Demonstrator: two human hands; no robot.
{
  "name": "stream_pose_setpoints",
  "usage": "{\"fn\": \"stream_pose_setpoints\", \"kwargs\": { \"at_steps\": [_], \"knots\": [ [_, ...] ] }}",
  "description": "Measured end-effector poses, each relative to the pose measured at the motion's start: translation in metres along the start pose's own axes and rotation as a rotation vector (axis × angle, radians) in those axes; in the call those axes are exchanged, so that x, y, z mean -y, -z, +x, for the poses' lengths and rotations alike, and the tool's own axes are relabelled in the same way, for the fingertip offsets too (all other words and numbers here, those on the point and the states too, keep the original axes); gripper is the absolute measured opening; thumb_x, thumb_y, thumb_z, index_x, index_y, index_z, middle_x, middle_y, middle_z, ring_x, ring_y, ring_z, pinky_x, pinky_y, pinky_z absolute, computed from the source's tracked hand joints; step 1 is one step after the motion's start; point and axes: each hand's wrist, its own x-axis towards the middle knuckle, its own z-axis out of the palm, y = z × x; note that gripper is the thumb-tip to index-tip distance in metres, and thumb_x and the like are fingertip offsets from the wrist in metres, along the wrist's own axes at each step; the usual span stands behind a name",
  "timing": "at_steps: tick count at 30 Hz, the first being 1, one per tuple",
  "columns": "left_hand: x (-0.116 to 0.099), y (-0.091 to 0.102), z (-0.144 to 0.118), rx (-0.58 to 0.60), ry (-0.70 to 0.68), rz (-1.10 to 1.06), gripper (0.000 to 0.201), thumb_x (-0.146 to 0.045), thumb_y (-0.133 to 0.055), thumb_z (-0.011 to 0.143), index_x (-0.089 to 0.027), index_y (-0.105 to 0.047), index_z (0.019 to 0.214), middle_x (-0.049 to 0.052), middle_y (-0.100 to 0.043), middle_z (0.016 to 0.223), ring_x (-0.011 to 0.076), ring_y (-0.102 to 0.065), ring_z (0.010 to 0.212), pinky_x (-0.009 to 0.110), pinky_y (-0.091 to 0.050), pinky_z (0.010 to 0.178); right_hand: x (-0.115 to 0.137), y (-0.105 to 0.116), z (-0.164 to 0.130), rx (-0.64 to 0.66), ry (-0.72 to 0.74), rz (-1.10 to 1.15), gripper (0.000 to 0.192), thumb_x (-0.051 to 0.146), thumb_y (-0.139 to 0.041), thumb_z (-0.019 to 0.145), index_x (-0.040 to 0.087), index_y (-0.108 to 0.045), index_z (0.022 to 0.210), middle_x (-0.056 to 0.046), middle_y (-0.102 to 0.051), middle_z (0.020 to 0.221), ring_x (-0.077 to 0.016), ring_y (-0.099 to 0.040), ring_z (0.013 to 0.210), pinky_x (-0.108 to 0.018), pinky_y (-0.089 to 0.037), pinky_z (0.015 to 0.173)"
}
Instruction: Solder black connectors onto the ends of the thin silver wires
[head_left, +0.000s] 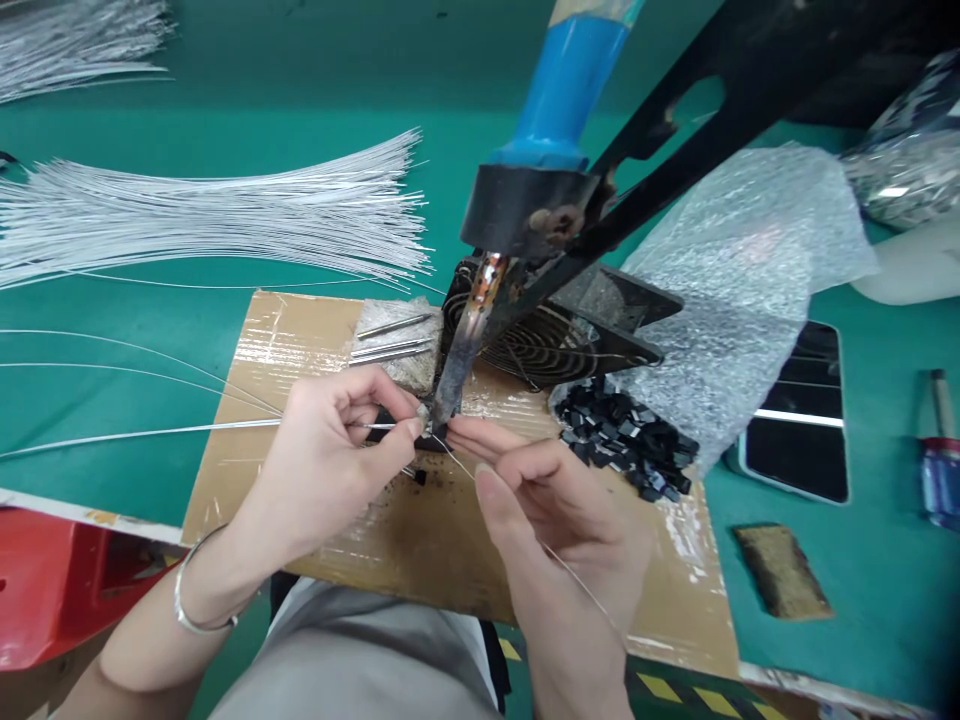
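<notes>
My left hand pinches thin white wires between thumb and fingers, their ends close to the soldering iron's tip. Those wires trail off to the left. Between the thumb and fingers of my right hand runs a thin strand of solder wire, its far end reaching the iron tip. The soldering iron has a blue handle and is clamped tip-down in a black metal stand. What sits right under the tip is partly hidden by my fingers.
A black fan stands behind the iron. Small black pieces spill from a bubble-wrap bag onto cardboard. Metal rods lie on a pad. Around are a white wire bundle, phone, sponge and screwdriver.
</notes>
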Motion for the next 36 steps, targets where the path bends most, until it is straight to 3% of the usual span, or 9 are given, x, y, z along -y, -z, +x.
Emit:
{"fn": "stream_pose_setpoints", "kwargs": {
  "at_steps": [9,19,24,36],
  "knots": [
    [0.0,0.001,-0.004,-0.006,-0.001,0.027,0.007,-0.022,-0.073,0.077,-0.019,-0.068,0.074,0.003,-0.071,0.078,0.0124,-0.056,0.063,0.024,-0.034,0.052,0.007,-0.006,-0.004,-0.067,-0.054,-0.014,0.018,0.021,-0.07,0.093,0.024,-0.062,0.076,-0.004,-0.081,0.114,-0.0211,-0.078,0.105,-0.04,-0.06,0.103],
    [-0.001,0.001,-0.003,-0.015,0.002,0.039,0.007,-0.024,-0.073,0.077,-0.019,-0.068,0.075,0.004,-0.07,0.078,0.0127,-0.055,0.061,0.025,-0.033,0.051,0.01,-0.009,-0.007,-0.09,-0.055,-0.044,0.02,0.022,-0.069,0.093,0.024,-0.061,0.075,-0.003,-0.081,0.114,-0.0189,-0.077,0.105,-0.035,-0.059,0.102],
    [-0.001,0.001,-0.004,-0.018,-0.012,0.055,0.008,-0.023,-0.072,0.077,-0.018,-0.068,0.074,0.002,-0.066,0.073,0.0113,-0.049,0.059,0.025,-0.03,0.05,0.005,-0.006,-0.006,-0.063,0.002,-0.081,0.019,0.02,-0.07,0.092,0.024,-0.061,0.076,-0.004,-0.081,0.116,-0.0194,-0.078,0.106,-0.033,-0.06,0.1],
    [-0.004,0.0,-0.004,-0.023,-0.017,0.046,0.007,-0.022,-0.072,0.076,-0.018,-0.067,0.073,0.006,-0.073,0.082,0.0146,-0.058,0.066,0.025,-0.035,0.052,0.001,-0.002,-0.006,-0.033,0.065,-0.111,0.018,0.019,-0.07,0.093,0.024,-0.062,0.078,-0.005,-0.081,0.118,-0.0205,-0.078,0.107,-0.034,-0.06,0.099]
  ]
}}
